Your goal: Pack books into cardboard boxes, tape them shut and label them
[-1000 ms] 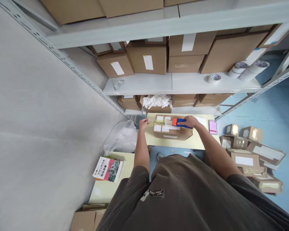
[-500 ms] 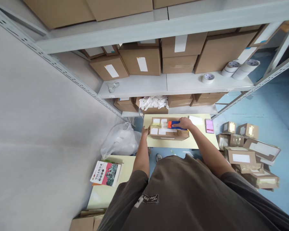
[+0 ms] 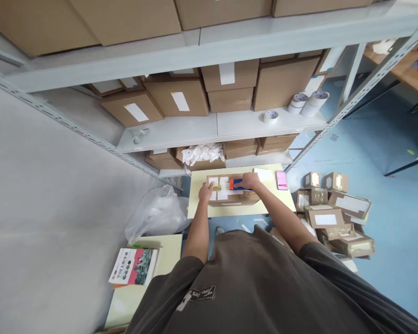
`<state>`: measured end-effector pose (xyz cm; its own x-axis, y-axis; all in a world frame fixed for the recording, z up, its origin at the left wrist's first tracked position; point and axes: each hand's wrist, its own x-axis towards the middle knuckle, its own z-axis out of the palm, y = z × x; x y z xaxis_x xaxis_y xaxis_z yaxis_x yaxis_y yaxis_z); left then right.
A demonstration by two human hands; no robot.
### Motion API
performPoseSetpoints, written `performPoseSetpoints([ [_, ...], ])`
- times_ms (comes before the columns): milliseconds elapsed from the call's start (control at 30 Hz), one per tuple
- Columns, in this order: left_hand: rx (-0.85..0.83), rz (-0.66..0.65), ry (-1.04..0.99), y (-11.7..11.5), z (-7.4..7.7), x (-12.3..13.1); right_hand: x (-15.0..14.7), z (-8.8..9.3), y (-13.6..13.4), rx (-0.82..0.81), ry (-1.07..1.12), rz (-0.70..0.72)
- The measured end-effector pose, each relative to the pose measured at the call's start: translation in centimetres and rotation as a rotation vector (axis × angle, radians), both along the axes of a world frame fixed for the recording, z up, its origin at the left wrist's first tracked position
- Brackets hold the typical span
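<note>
A brown cardboard box [image 3: 240,200] with white labels on top lies on a pale yellow table [image 3: 202,211]. My right hand [image 3: 251,180] is closed round a blue and orange tape dispenser [image 3: 236,184] that rests on the box top. My left hand [image 3: 206,190] presses on the box's left end, fingers curled over the edge.
A pink phone [image 3: 282,180] lies on the table's right end. Grey shelving [image 3: 209,130] behind holds cardboard boxes and tape rolls [image 3: 308,103]. Several small boxes [image 3: 329,215] are piled on the blue floor at right. A plastic bag [image 3: 156,213] and a booklet [image 3: 134,266] lie at left.
My left hand moved from beside the box onto its left end. My right hand slid the dispenser leftward along the box top. The view swung right.
</note>
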<state>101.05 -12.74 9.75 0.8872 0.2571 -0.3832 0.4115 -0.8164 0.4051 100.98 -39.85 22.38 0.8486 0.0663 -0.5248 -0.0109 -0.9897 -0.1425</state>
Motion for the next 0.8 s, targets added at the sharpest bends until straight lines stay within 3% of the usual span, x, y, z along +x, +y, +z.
performPoseSetpoints([
  [200,-0.008,-0.033,0.023,-2.2,0.5,-0.1,-0.1,0.3,-5.2,0.013,0.03,-0.01],
  [433,-0.03,-0.054,0.016,-2.0,0.0,0.9,-1.8,0.4,-18.3,-0.13,0.055,-0.069],
  [533,-0.068,-0.071,0.007,-1.5,-0.2,1.3,-3.5,0.8,-21.8,-0.141,0.086,-0.156],
  [667,-0.147,-0.072,-0.031,0.9,-0.9,2.1,-5.1,1.4,-20.9,-0.065,0.078,-0.218],
  [800,-0.31,-0.047,-0.068,5.6,-1.7,3.6,-4.6,2.6,-15.9,0.025,0.003,-0.242],
])
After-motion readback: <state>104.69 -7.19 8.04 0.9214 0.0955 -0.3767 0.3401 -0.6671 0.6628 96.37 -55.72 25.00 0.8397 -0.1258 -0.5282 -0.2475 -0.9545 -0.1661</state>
